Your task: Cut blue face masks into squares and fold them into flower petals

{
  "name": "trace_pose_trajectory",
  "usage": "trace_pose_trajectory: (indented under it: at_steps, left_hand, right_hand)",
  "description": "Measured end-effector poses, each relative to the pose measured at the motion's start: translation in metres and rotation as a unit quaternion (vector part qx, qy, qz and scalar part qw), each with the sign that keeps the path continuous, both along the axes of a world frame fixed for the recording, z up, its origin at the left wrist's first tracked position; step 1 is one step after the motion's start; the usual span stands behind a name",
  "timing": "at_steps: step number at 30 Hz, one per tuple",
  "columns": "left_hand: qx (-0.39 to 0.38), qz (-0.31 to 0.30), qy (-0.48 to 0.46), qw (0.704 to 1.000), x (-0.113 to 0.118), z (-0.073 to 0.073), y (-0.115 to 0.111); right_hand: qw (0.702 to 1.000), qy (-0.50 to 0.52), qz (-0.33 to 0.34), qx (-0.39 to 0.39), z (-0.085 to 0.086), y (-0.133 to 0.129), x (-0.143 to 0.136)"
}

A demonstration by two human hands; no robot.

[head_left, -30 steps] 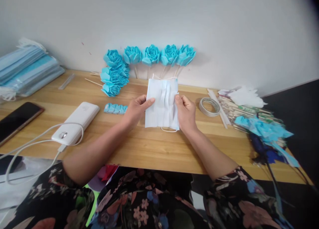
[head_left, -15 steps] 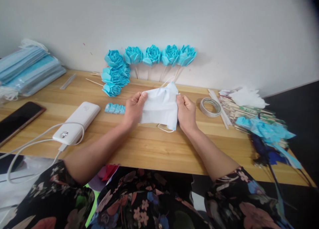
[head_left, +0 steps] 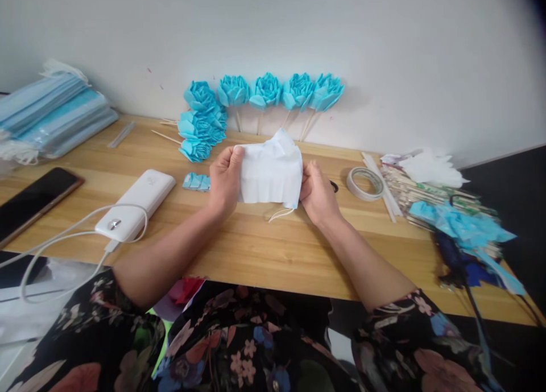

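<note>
An opened-out face mask (head_left: pixel 269 173), its white side showing, is held up over the middle of the wooden table. My left hand (head_left: pixel 226 178) pinches its left edge, thumb on top. At the right edge, my right hand (head_left: pixel 318 192) is closed on the mask, with some fingers hidden behind it. A white ear loop (head_left: pixel 280 214) hangs below the lower right corner. Just left of my left hand lies a small folded blue strip (head_left: pixel 196 181). Part of a black handle (head_left: pixel 334 186) shows beside my right hand.
Blue flowers on sticks (head_left: pixel 265 91) lean against the wall; more flowers (head_left: pixel 198 127) lie left. Masks (head_left: pixel 60 116), a phone (head_left: pixel 38 204) and a cabled power bank (head_left: pixel 136 204) are further left. Right are a tape roll (head_left: pixel 364 184), sticks and blue scraps (head_left: pixel 463 224).
My left hand has shifted slightly left and up with the mask. The right fingers have curled behind its edge, and the mask's top right part is more crumpled. The view has moved slightly.
</note>
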State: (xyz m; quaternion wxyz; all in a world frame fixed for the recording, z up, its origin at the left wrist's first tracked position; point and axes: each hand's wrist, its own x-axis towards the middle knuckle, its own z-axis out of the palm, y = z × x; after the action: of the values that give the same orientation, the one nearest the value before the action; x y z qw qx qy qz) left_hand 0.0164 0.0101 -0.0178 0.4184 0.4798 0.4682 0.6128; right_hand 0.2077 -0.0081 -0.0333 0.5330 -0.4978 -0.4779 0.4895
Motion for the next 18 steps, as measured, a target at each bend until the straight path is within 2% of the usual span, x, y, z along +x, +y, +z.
trace_pose_trajectory:
  at_steps: [4, 9, 14, 18]
  left_hand:
    - [0.016, 0.009, 0.008, 1.000, 0.000, -0.005, 0.001]
    - [0.017, -0.004, 0.023, 1.000, 0.004, -0.008, -0.001]
    - [0.006, -0.002, 0.032, 0.999, 0.004, -0.010, 0.001]
    - [0.027, -0.025, 0.008, 0.999, 0.002, -0.007, 0.003]
  right_hand:
    - [1.000, -0.020, -0.012, 0.006, 0.000, -0.005, -0.005]
    - [0.987, -0.120, -0.073, 0.080, 0.000, -0.009, -0.005]
    - [0.965, -0.196, -0.108, 0.137, 0.009, -0.015, -0.004]
    - [0.958, -0.210, -0.118, 0.154, 0.015, -0.017, -0.006]
